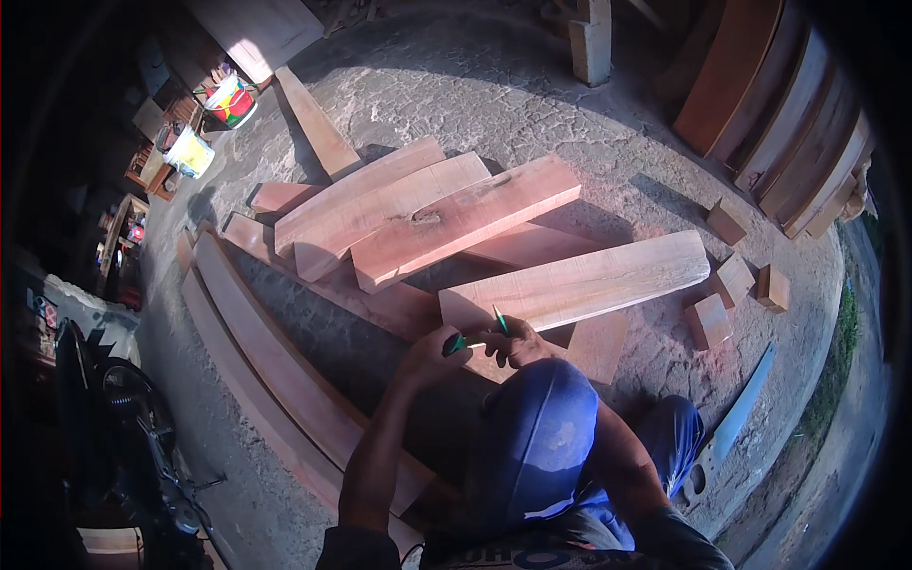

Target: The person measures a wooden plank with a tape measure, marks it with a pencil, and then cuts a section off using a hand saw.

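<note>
My left hand [429, 359] is closed around a small green tape measure [454, 344], partly covered by the fingers. A short bit of pale blade seems to show between the hands. In my right hand [521, 346], a green pencil [500, 319] is pinched with one end pointing up. Both hands are at the near left end of a thick pale wooden plank [579, 278], which rests slantwise over other boards. Whether the fingers touch this plank I cannot tell. My knee in blue trousers [541, 427] hides part of the right forearm.
Several reddish planks [470, 218] lie piled beyond the hands. Two long curved boards [275, 332] lie at the left. Wooden blocks [708, 321] and a handsaw [736, 418] lie on the concrete at the right. A motorcycle [133, 427] stands at lower left, paint buckets [231, 102] farther back.
</note>
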`<state>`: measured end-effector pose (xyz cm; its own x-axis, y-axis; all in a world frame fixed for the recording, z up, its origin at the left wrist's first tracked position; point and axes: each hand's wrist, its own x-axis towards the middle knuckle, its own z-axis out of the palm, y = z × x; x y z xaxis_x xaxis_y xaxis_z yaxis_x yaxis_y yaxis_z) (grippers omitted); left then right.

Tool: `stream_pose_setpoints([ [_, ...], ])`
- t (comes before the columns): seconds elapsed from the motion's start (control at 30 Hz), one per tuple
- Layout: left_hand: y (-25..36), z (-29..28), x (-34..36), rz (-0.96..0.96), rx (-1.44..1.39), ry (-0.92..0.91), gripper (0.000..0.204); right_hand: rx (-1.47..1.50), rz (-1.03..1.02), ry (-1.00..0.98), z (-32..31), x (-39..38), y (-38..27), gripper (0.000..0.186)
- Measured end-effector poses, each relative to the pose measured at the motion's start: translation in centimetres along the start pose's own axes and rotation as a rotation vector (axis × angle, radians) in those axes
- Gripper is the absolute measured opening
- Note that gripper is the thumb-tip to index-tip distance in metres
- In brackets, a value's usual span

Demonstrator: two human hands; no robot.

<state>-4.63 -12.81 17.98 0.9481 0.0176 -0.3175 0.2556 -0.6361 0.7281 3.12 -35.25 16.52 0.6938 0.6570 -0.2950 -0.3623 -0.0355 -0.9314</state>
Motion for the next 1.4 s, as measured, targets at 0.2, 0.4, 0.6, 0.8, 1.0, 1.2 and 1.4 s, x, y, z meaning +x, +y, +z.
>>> stream_pose_setpoints([
  [0.2, -3.2, -3.7, 1.0, -0.132, 0.251, 0.068, 0.032, -0.023, 0.16, 0.256, -3.5, 1.2, -0.7, 0.032],
  [0.4, -4.6, -3.5, 2.2, -0.051, 0.173, 0.016, 0.026, -0.138, 0.106, 0.228, -3.5, 2.4, 0.8, 0.029],
  [0.6, -4.7, -3.0, 3.3, -0.066, 0.185, -0.012, 0.026, -0.202, 0.055, 0.219, -3.4, 2.4, 1.5, 0.027],
  [0.8, -3.9, -3.4, 3.4, -0.159, 0.184, -0.064, 0.027, -0.238, 0.093, 0.214, -3.5, 2.2, 1.5, 0.028],
  [1.0, -3.4, -3.6, 3.0, -0.155, 0.164, -0.08, 0.027, -0.303, 0.14, 0.257, -2.4, 3.0, 2.4, 0.028],
  [1.2, -4.4, -3.0, 3.4, -0.015, 0.156, -0.075, 0.025, -0.398, 0.107, 0.235, -1.2, 3.9, 3.0, 0.03],
  [1.4, -5.4, -2.4, 3.9, 0.019, 0.148, -0.064, 0.023, -0.22, -0.05, 0.253, -1.3, 3.4, 4.7, 0.04],
])
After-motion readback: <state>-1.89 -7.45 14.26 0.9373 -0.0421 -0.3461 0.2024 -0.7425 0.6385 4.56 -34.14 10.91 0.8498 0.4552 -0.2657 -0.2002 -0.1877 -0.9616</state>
